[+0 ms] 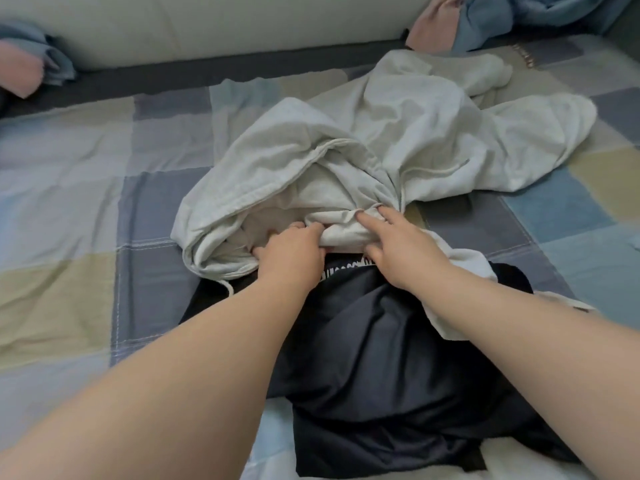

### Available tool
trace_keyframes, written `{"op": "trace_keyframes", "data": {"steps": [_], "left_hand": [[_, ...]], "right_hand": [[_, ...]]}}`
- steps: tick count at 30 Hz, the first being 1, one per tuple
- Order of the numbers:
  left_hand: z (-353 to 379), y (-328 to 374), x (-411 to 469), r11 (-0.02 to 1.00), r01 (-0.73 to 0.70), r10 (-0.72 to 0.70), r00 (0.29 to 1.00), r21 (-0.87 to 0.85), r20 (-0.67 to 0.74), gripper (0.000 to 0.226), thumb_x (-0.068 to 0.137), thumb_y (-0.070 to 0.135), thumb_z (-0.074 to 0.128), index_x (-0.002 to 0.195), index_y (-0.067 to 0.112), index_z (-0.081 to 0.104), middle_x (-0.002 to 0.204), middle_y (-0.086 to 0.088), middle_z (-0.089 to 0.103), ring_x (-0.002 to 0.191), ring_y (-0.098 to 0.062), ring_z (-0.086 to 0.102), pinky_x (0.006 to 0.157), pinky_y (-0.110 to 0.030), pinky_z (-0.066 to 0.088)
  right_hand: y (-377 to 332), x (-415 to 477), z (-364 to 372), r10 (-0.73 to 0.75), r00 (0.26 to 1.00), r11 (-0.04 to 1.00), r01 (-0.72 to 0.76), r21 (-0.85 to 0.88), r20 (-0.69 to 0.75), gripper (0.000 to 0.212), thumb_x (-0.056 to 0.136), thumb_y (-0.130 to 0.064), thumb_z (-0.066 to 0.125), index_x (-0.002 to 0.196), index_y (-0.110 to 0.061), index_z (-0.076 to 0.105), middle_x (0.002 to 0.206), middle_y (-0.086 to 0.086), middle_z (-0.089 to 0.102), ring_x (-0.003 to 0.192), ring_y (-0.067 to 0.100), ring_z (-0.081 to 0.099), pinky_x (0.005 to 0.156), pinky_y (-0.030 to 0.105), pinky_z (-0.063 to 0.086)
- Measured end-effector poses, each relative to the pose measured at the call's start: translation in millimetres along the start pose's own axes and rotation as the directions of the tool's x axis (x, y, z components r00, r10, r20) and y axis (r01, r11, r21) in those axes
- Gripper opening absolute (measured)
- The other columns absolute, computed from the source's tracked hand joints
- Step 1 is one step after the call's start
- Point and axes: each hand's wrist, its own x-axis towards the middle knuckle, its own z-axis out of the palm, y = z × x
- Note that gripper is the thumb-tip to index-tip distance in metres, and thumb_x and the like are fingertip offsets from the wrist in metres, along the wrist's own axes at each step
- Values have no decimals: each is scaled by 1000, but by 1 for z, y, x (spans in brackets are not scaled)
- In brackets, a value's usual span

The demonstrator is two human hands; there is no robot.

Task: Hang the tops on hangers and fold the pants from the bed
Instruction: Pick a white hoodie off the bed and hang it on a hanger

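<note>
Dark garment nearest; left hand, right hand grip pale garment.

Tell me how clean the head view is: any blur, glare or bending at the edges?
Head view: soft even light, no glare; grey garment, left hand and right hand fairly sharp; white headboard bows from wide-angle distortion; dark garment folds lost in shadow.
</note>
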Motion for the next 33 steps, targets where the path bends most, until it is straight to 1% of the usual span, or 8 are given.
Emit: {"op": "trace_keyframes", "data": {"steps": [3, 7, 10, 12, 16, 19, 22, 33], "left_hand": [[-8, 0, 6, 1000, 9, -9, 1000, -20, -8, 17, 97, 17, 43, 89, 29, 51, 95, -4, 57, 105, -38, 59, 90, -50, 50], [-30, 5, 2, 997, 43, -35, 992, -68, 119, 32, 98, 16, 42, 119, 29, 63, 108, -8, 63, 104, -36, 59, 94, -52, 50], [-43, 4, -30, 998, -16, 21, 996, -58, 87, 17, 100, 18, 41, 102, 24, 57, 95, -5, 61, 88, -33, 57, 89, -53, 48], [-47, 0, -65, 994, -104, 105, 994, 19, -32, 12, 101, 19, 40, 96, 22, 51, 84, -1, 58, 76, -30, 51, 78, -44, 41], [-53, 9, -149, 981, -125, 128, 992, -146, 10, 19, 104, 25, 39, 92, 17, 50, 75, 1, 56, 72, -28, 52, 66, -40, 38], [-66, 40, -222, 935, -67, 106, 990, -349, 94, 20, 102, 22, 44, 86, 14, 51, 69, -3, 57, 70, -28, 54, 64, -40, 43], [-87, 74, -300, 904, -37, 130, 973, -427, 192, 21, 102, 22, 48, 82, 17, 51, 69, -2, 56, 70, -25, 53, 61, -36, 38], [-114, 158, -553, 936, 79, 90, 888, -342, 452, 27, 103, 27, 46, 77, 27, 49, 76, 4, 57, 78, -24, 56, 65, -35, 42]], "right_hand": [[-6, 6, -4, 32, 999, 997, -31, -70, 12, 41, 106, -36, 37, 147, -41, 41, 148, -4, 41, 127, 30, 50, 92, 40, 47], [-25, 1, -31, 170, 959, 983, -150, -102, 226, 33, 106, -40, 35, 126, -31, 59, 129, 0, 55, 125, 25, 48, 86, 33, 19], [-37, -29, -49, 179, 972, 967, -145, -209, 153, 31, 106, -36, 36, 81, -28, 52, 92, -4, 59, 116, 22, 51, 113, 53, 12], [-46, -61, -58, 133, 983, 965, -99, -244, 128, 32, 107, -32, 34, 77, -29, 44, 81, -9, 49, 115, 19, 49, 115, 58, 9], [-51, -139, -75, 48, 977, 997, -36, -64, 209, 25, 108, -33, 31, 85, -32, 40, 85, -10, 41, 117, 21, 49, 111, 49, 24], [-41, -211, -103, 19, 979, 999, -29, 44, 201, 28, 107, -36, 32, 80, -32, 37, 83, -10, 42, 95, 20, 48, 92, 40, 32], [-34, -289, -140, 33, 974, 993, -58, 103, 223, 26, 106, -37, 37, 81, -28, 41, 88, -2, 55, 93, 28, 55, 74, 37, 29], [-31, -555, -199, 17, 937, 980, -85, 181, 349, 25, 107, -35, 36, 89, -27, 50, 104, 1, 63, 98, 28, 57, 75, 38, 30]]}}
